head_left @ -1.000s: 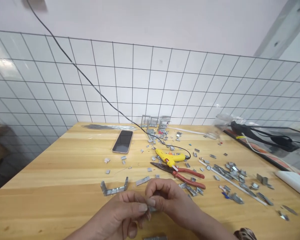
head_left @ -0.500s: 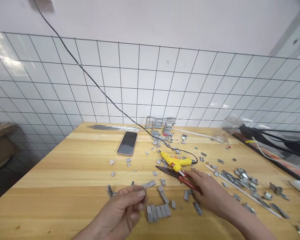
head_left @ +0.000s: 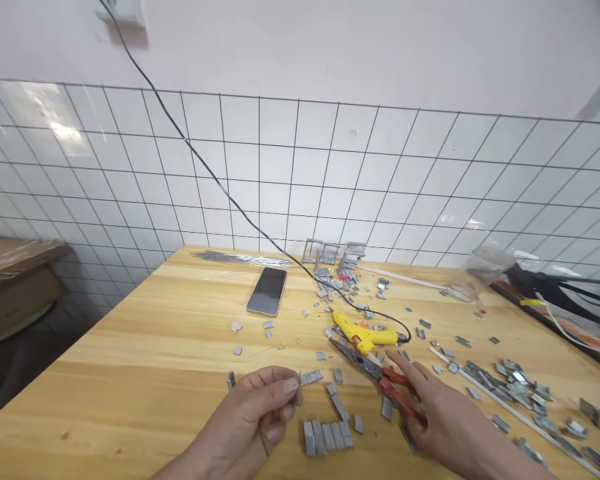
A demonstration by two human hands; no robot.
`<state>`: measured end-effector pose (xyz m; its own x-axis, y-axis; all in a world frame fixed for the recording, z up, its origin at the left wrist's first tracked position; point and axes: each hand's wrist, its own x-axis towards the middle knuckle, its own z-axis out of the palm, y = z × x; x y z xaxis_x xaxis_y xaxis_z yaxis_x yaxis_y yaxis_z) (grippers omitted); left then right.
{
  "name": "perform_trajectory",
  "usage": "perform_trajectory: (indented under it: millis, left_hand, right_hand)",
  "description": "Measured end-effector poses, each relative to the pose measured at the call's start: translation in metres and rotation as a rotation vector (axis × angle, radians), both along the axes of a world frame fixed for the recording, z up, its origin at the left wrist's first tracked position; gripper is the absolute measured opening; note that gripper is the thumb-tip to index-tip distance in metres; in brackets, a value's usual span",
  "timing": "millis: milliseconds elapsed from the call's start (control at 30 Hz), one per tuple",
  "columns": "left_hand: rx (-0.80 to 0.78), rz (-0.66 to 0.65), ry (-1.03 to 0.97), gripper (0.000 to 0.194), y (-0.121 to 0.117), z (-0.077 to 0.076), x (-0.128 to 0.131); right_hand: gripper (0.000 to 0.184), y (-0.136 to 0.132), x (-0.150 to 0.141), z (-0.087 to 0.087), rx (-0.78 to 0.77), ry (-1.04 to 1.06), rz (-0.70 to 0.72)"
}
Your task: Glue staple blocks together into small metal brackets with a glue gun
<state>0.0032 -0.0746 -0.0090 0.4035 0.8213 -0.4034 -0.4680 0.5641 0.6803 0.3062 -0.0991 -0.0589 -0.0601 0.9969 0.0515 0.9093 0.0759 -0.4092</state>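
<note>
My left hand (head_left: 260, 417) is closed in a pinch on a thin piece of wire (head_left: 300, 381), mostly hidden by the fingertips. My right hand (head_left: 440, 407) holds long-nose pliers (head_left: 363, 363) by their red handles, which are spread apart. The pliers' jaws point left, just in front of a yellow hot glue gun (head_left: 367, 333) lying on the table. Between my hands stand several small grey metal pieces in a row (head_left: 327, 437). More short metal strips (head_left: 337, 403) lie just behind that row.
A phone (head_left: 267, 291) lies on the wooden table (head_left: 145, 347), in front of a bundle of thin rods (head_left: 245, 259). Small metal frames (head_left: 327, 252) stand near the tiled wall. Loose metal pieces (head_left: 515, 383) cover the right side. The black cord (head_left: 230, 197) hangs across the view.
The pliers' handles have spread apart, and the pliers with my right hand have shifted slightly nearer to me. My left hand keeps its pinch. The whole view has shifted slightly.
</note>
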Motion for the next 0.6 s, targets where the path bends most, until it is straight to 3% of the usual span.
perform_trajectory:
  millis: [133,233,367,600]
  left_hand:
    - [0.005,-0.001,-0.013,0.035,0.004,0.006,0.003]
    - [0.059,-0.016,0.005,0.035,0.008,0.017,0.009]
    - [0.178,-0.020,0.020,0.036,0.013,0.037,0.016]
    - [0.355,-0.035,0.114,0.032,0.024,0.052,0.026]
  right_hand:
    - [0.064,-0.016,-0.008,0.018,-0.044,0.626,-0.166]
    - [0.065,-0.025,-0.028,0.040,-0.138,1.146,-0.117]
    - [0.045,-0.020,-0.063,0.058,-0.249,1.670,-0.003]
    - [0.042,0.005,-0.092,0.060,-0.367,1.630,0.318]
